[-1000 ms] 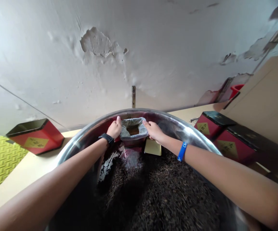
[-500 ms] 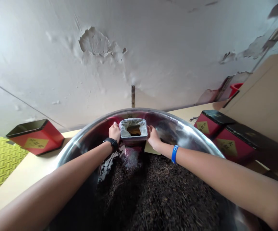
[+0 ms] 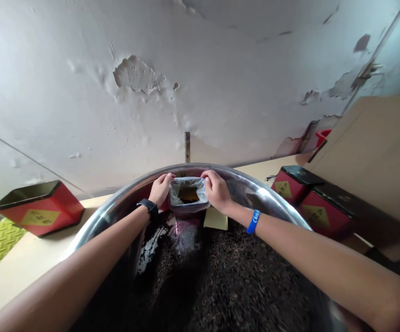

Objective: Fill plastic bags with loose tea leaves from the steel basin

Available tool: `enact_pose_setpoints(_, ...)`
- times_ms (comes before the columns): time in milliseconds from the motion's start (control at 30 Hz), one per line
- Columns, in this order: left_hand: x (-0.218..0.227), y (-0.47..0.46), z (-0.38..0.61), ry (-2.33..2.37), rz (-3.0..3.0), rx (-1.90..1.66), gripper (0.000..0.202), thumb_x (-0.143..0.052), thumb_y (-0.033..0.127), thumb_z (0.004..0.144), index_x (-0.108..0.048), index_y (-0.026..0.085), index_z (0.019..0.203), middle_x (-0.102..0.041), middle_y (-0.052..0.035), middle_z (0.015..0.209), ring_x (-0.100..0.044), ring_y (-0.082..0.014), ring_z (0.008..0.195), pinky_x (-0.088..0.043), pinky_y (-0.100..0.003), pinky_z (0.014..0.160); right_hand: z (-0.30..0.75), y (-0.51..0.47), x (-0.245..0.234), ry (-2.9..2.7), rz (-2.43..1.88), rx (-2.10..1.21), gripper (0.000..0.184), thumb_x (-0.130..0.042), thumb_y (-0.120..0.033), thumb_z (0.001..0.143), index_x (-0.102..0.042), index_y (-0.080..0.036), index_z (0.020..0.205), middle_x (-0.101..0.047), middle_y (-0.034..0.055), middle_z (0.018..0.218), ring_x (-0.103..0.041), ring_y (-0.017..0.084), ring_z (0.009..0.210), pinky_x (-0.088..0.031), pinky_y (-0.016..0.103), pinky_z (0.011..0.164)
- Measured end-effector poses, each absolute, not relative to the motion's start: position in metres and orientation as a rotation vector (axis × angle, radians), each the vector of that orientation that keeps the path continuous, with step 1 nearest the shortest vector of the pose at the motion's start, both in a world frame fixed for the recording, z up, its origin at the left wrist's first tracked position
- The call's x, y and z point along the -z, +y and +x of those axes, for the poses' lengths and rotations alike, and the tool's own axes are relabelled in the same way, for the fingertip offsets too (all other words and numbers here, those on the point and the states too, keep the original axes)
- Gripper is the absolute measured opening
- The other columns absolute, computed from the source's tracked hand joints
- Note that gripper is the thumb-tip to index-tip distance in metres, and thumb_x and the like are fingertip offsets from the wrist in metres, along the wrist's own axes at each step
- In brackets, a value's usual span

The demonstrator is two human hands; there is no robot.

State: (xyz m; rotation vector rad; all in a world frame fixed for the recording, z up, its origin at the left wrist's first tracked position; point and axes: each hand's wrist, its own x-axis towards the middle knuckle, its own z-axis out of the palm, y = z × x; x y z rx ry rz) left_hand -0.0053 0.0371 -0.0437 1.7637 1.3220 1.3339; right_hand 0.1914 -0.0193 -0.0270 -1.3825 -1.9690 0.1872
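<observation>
A box (image 3: 190, 210) lined with a clear plastic bag (image 3: 176, 190) is upright over the far side of a big steel basin (image 3: 110, 210). Dark leaves lie at its bottom. On the box's left edge, my left hand (image 3: 161, 190), with a black watch on the wrist, is closed on the rim and bag. My right hand (image 3: 217, 192), wearing a blue wristband, grips the right rim with the fingers curled. Below the hands, the basin holds a heap of loose dark tea leaves (image 3: 251, 276). A pale yellow flat piece (image 3: 216, 218) lies by the leaves, under my right hand.
A red tea box (image 3: 52, 210), open at the top, stands left of the basin on a pale table (image 3: 23, 272). Two dark-topped red boxes (image 3: 315, 212) stand on the right near a brown cardboard panel (image 3: 376, 152). A peeling wall (image 3: 220, 92) rises behind.
My right hand has shifted up and inward onto the box's rim, uncovering more of the yellow piece. My left hand grips nearer the rim too. The view has moved slightly.
</observation>
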Motion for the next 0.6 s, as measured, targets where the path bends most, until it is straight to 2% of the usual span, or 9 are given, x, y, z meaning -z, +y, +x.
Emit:
enact_pose_setpoints(67, 0.033, 0.029, -0.002, 1.172, 2.043, -1.206, 0.037, -0.043, 0.041, 0.078, -0.062, 0.015, 0.096, -0.064, -0.0046, 0.092, -0.057, -0.0159, 0.084, -0.042, -0.023, 0.077, 0.180, -0.029, 0.016, -2.214, -1.278, -0.181, 0.028, -0.031, -0.020, 0.083, -0.049, -0.016, 0.105, -0.054, 0.0090, 0.110, -0.047, 0.016, 0.105, -0.034, 0.028, 0.088)
enact_pose_setpoints(133, 0.028, 0.020, 0.003, 1.131, 2.222, -1.098, 0.033, -0.047, 0.036, 0.077, -0.062, 0.016, 0.098, -0.065, -0.0042, 0.092, -0.058, -0.0167, 0.084, -0.042, -0.023, 0.078, 0.164, -0.035, 0.016, -2.437, -1.232, -0.207, 0.024, -0.039, -0.021, 0.079, -0.054, -0.014, 0.097, -0.060, 0.0093, 0.099, -0.054, 0.017, 0.093, -0.039, 0.028, 0.079)
enact_pose_setpoints(200, 0.027, 0.013, 0.007, 1.166, 2.310, -1.041, 0.031, -0.046, 0.031, 0.077, -0.063, 0.017, 0.098, -0.065, -0.0038, 0.093, -0.059, -0.0172, 0.085, -0.042, -0.024, 0.078, 0.148, -0.036, 0.024, -2.596, -1.253, -0.238, 0.025, -0.039, -0.022, 0.078, -0.058, -0.012, 0.092, -0.064, 0.0115, 0.087, -0.058, 0.019, 0.077, -0.042, 0.028, 0.066)
enact_pose_setpoints(300, 0.028, 0.006, 0.009, 1.245, 2.362, -0.976, 0.031, -0.044, 0.023, 0.075, -0.065, 0.019, 0.097, -0.066, -0.0033, 0.093, -0.060, -0.0180, 0.085, -0.042, -0.024, 0.079, 0.131, -0.035, 0.034, -2.722, -1.289, -0.248, 0.033, -0.036, -0.031, 0.081, -0.060, -0.011, 0.093, -0.065, 0.0136, 0.084, -0.060, 0.021, 0.069, -0.042, 0.028, 0.057)
enact_pose_setpoints(433, 0.025, 0.002, 0.009, 1.288, 2.377, -0.924, 0.035, -0.042, 0.019, 0.074, -0.065, 0.019, 0.100, -0.067, -0.0040, 0.093, -0.060, -0.0187, 0.086, -0.043, -0.024, 0.079, 0.126, -0.056, 0.025, -2.805, -1.287, -0.186, 0.039, -0.041, -0.045, 0.077, -0.062, -0.014, 0.085, -0.065, 0.0121, 0.078, -0.060, 0.022, 0.067, -0.042, 0.029, 0.056)
enact_pose_setpoints(500, 0.021, 0.001, 0.009, 1.305, 2.394, -0.888, 0.035, -0.042, 0.019, 0.075, -0.065, 0.020, 0.101, -0.067, -0.0042, 0.094, -0.060, -0.0190, 0.087, -0.043, -0.024, 0.079, 0.126, -0.078, 0.014, -2.778, -1.255, -0.073, 0.038, -0.040, -0.043, 0.078, -0.060, -0.012, 0.085, -0.064, 0.0139, 0.081, -0.059, 0.023, 0.074, -0.042, 0.032, 0.062)
enact_pose_setpoints(533, 0.020, 0.001, 0.010, 1.315, 2.411, -0.864, 0.035, -0.041, 0.020, 0.075, -0.065, 0.020, 0.101, -0.066, -0.0043, 0.095, -0.060, -0.0192, 0.087, -0.043, -0.024, 0.078, 0.126, -0.089, 0.010, -2.743, -1.212, -0.002, 0.036, -0.034, -0.038, 0.082, -0.058, -0.012, 0.089, -0.063, 0.0141, 0.088, -0.058, 0.023, 0.080, -0.042, 0.033, 0.067)
enact_pose_setpoints(600, 0.018, 0.000, 0.010, 1.332, 2.464, -0.804, 0.035, -0.041, 0.020, 0.076, -0.065, 0.021, 0.101, -0.066, -0.0047, 0.094, -0.060, -0.0196, 0.087, -0.043, -0.024, 0.077, 0.123, -0.109, 0.008, -2.708, -0.961, 0.071, 0.035, -0.026, -0.034, 0.085, -0.056, -0.016, 0.090, -0.062, 0.0083, 0.087, -0.057, 0.019, 0.080, -0.041, 0.031, 0.069)
